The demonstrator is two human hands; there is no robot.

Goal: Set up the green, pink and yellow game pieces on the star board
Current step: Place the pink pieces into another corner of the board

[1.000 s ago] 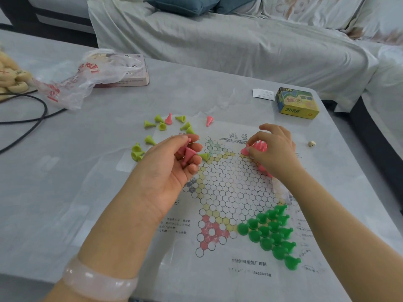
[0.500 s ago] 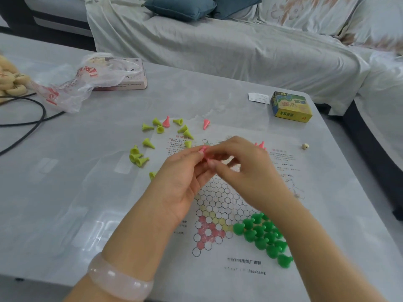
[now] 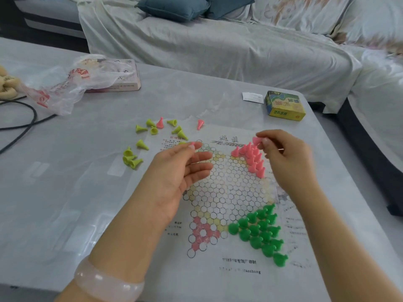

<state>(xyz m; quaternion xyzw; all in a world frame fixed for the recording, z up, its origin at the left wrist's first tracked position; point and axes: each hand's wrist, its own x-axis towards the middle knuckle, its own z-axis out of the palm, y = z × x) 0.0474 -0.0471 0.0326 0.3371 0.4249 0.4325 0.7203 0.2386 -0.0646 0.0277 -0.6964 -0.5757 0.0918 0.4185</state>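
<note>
Right hand (image 3: 287, 158) pinches one pink piece (image 3: 256, 141) just above the pink cluster (image 3: 253, 159) filling the star board's (image 3: 226, 192) far right point; left hand (image 3: 174, 175) hovers over the board's left side, fingers relaxed, holding nothing. Green pieces (image 3: 260, 233) fill the near right point. Yellow pieces (image 3: 150, 140) lie scattered on the table (image 3: 65, 171) off the board's far left corner, two stray pink ones (image 3: 160, 123) among them.

The hands have parted: the right hand (image 3: 285, 158) has swung out to the pink pieces (image 3: 253, 159) at the board's far right point, pinching one pink piece (image 3: 256, 141) above the cluster, while the left hand (image 3: 176, 173) has opened, fingers (image 3: 199, 156) relaxed and holding nothing.
</note>
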